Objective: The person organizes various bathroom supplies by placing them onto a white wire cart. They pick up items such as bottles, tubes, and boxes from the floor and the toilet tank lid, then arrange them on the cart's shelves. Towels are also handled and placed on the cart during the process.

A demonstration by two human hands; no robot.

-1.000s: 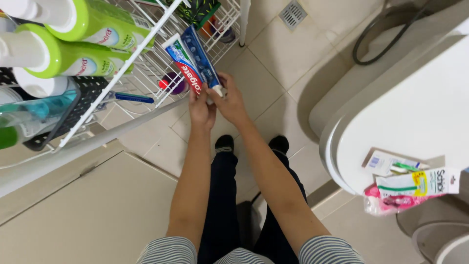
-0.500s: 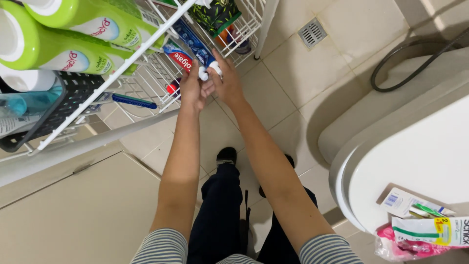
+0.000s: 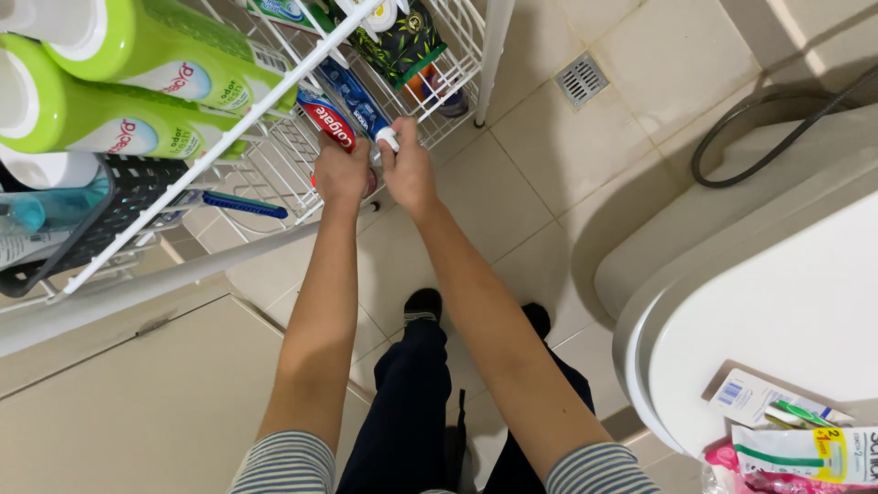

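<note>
View from above, looking down the person's two outstretched bare arms to a tiled bathroom floor (image 3: 512, 192). The left hand (image 3: 340, 174) is closed around the lower end of a red and blue toothpaste tube (image 3: 337, 119), and the right hand (image 3: 409, 169) pinches the tube's white cap (image 3: 388, 139) between thumb and fingers; both hands are thus shut on the same tube, side by side and nearly touching. The tube lies tilted across the edge of a white wire rack (image 3: 274, 101), its far end reaching in over the lower wire shelf, just beside a dark leaf-patterned pouch (image 3: 402, 41) that stands in that shelf. On the upper shelf of the rack, nearer the camera, two green bottles (image 3: 137, 101) with white caps lie side by side, and next to them a black perforated basket (image 3: 110, 210) holds a clear blue bottle (image 3: 41, 206). A blue toothbrush (image 3: 240, 206) lies on the wire below the bottles. Beyond the rack a square floor drain (image 3: 580, 80) is set in the tiles, and a dark hose (image 3: 732, 146) curves over the floor near a white fixture. At lower right, a white counter (image 3: 786, 311) carries a small white box (image 3: 754, 395) and packets in pink and green (image 3: 805, 453). The person's dark trousers and dark-socked feet (image 3: 422, 305) show between the arms, with striped sleeves at the bottom edge.
</note>
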